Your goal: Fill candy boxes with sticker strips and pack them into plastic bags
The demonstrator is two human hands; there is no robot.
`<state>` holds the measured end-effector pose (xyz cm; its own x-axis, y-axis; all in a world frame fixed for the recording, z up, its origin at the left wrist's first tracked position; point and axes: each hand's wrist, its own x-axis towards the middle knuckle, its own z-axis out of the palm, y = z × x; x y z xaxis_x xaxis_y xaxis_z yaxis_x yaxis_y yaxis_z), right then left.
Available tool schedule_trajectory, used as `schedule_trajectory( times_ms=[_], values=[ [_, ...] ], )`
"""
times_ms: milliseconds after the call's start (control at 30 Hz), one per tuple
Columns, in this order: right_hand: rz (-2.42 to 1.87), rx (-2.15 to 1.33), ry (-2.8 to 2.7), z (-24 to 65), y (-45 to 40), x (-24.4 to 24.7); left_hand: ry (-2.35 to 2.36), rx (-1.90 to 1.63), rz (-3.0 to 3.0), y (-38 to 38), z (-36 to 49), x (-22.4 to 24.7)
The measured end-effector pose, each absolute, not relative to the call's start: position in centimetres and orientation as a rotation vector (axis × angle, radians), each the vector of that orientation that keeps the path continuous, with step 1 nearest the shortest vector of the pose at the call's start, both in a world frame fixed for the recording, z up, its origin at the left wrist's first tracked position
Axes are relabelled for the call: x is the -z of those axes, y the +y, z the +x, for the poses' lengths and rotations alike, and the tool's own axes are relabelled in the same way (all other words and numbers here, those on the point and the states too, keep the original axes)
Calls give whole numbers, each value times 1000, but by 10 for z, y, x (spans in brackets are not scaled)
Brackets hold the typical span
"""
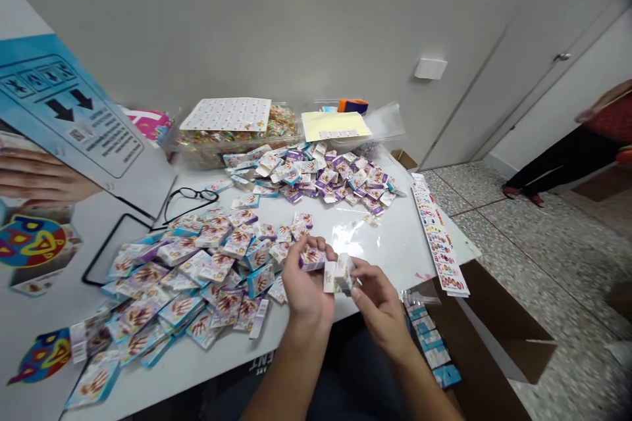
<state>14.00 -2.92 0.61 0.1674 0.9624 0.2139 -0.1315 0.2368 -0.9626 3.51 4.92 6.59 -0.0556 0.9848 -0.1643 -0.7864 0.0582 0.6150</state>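
My left hand [310,286] is curled palm up around a small purple-and-white printed box [312,258]. In my right hand [378,299], thumb and fingers pinch another small white box [343,273], with a pale flap or side turned toward my left palm. Both hands are close together over the front edge of the white table. Left of them lies a large heap of small blue and purple boxes [217,266] printed with a hand picture. Behind, a second pile of similar boxes [326,174] spreads over the table.
Clear plastic bins [207,154] line the wall, one holding colourful small packs under a sticker sheet [227,114]. Black glasses [190,195] lie at left, near a large printed display [74,112]. Sticker strips [439,237] hang over the right edge. An open cardboard carton [498,322] stands below; a person stands far right.
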Motion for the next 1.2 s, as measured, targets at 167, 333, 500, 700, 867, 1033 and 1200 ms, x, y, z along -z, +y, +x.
schedule_trajectory(
  times_ms=[167,333,500,700,867,1033,1200],
  values=[
    [-919,-1165,-894,144,-31,-2,679,-1649,625,29,46,-65],
    [-876,-1393,-759,137,-35,-6,608,-1578,924,22,38,-64],
    [-839,-1393,-526,134,-37,-10,652,-1604,1272,24,33,-49],
    [-805,-1379,-223,135,-45,-27,478,-1558,2240,19,29,-11],
    [-871,-1379,-166,140,-61,-10,601,-1445,2435,5,28,11],
    [-833,-1647,-251,148,-86,8,412,-1392,2510,-8,8,29],
    [-762,-1827,-367,154,-93,0,434,-1344,2648,-15,-9,40]
  ],
)
